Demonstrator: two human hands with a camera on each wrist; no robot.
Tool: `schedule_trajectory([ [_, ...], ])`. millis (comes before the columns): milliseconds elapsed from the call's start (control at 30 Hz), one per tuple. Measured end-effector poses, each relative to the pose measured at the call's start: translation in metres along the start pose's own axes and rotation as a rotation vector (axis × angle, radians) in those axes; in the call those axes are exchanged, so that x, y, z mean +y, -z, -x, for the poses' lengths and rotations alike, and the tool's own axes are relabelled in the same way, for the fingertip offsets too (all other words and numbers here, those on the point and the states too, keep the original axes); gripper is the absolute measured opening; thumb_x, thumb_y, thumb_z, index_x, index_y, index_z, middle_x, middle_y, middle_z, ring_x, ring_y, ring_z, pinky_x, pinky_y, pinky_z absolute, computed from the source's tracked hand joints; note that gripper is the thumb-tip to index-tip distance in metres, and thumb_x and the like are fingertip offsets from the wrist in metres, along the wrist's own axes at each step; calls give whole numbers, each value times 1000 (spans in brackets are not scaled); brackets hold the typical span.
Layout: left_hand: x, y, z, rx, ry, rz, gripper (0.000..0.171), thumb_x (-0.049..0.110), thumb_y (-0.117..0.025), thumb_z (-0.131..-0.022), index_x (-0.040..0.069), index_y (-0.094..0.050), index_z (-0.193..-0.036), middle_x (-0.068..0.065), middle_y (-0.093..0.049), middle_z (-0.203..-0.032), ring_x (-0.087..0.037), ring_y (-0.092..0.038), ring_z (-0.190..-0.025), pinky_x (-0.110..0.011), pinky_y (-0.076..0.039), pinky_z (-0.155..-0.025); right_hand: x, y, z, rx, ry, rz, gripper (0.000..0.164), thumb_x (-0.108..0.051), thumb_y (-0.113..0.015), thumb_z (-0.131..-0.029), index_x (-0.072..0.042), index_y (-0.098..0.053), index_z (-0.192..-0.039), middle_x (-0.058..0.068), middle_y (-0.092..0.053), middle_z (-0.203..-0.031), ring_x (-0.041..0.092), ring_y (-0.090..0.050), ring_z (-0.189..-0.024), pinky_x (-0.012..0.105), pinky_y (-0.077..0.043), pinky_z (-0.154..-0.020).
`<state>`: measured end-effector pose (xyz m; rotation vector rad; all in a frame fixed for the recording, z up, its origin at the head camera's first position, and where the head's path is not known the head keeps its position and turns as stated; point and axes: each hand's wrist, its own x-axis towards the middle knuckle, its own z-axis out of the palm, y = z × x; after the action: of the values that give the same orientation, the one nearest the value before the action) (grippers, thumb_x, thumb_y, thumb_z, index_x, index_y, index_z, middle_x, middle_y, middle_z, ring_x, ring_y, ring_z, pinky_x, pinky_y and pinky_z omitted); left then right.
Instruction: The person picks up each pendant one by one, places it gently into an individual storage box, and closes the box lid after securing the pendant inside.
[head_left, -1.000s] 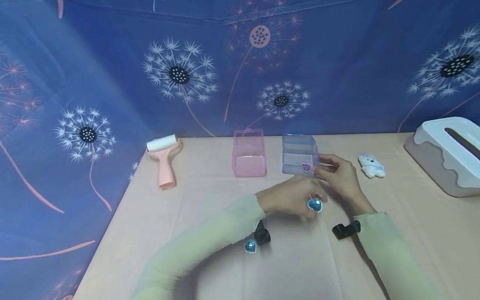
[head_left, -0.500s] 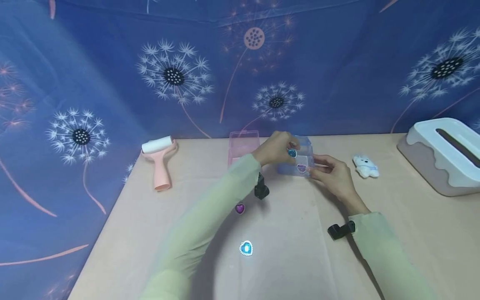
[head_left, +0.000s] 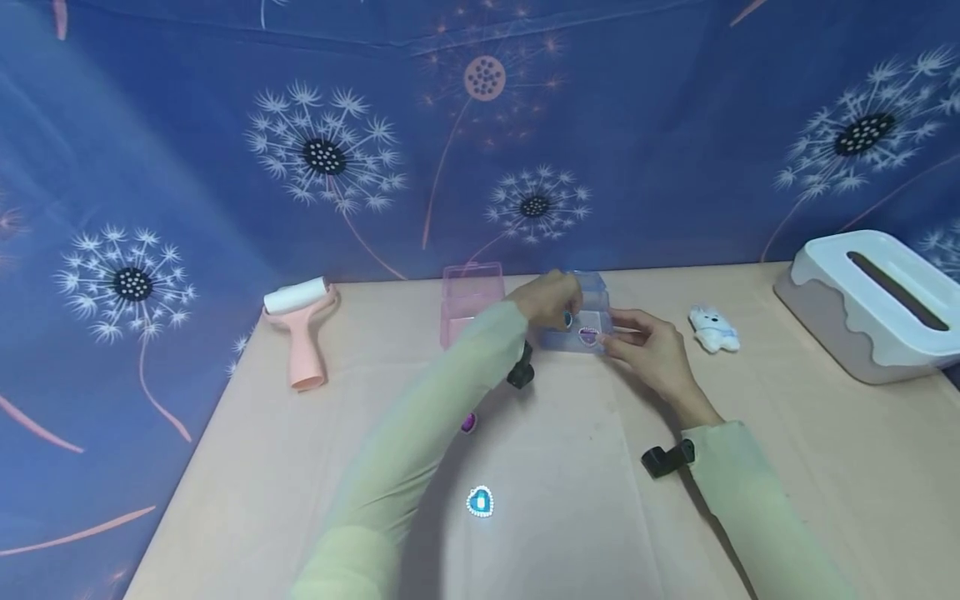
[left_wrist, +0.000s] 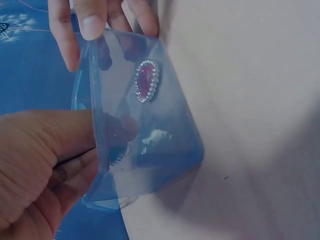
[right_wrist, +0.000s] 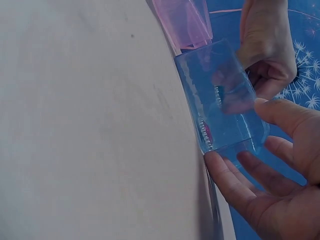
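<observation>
My left hand reaches into the open clear blue box, pinching a blue gem with a beaded silver edge. Through the box wall in the left wrist view, its fingertips show inside, low down. A purple heart-shaped gem with the same beaded edge lies in the box's front right part. At the box's right side, my right hand grips the wall between thumb and fingers. Nearer the front of the table lie a blue heart gem and a purple gem, the latter partly covered by the left sleeve.
A clear pink box stands open left of the blue one, partly behind the left forearm. Further left lies a pink lint roller. A small white bear figure and a tissue box are on the right.
My left hand has carried the blue gem from in front of the right hand up and left into the blue box. The purple gem on the table has come into view. The right hand keeps its grip.
</observation>
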<state>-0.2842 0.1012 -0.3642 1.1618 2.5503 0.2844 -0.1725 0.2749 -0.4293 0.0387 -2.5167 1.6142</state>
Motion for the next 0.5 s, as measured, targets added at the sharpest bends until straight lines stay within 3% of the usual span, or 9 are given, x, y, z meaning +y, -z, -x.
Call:
schedule_trajectory([
  [200,1,0,-2,-15,12,-80,23,7,-77,-79,11,-73,-102,0,-70,-108,-17,-60,-104,-25,-52,-89,-2,-1,0,6,3,28,49,-15,-73,-86,2,-57,-129,28,-62,-124,40,-67,-102,15,-57,-70],
  [500,-1,-5,-1,4,-2,-83,27,9,-79,-78,9,-73,-104,-1,-71,-108,-15,-62,-102,-22,-51,-89,-3,-1,0,0,-8,25,50,-18,-74,-86,1,-57,-129,28,-61,-124,43,-65,-105,15,-56,-70],
])
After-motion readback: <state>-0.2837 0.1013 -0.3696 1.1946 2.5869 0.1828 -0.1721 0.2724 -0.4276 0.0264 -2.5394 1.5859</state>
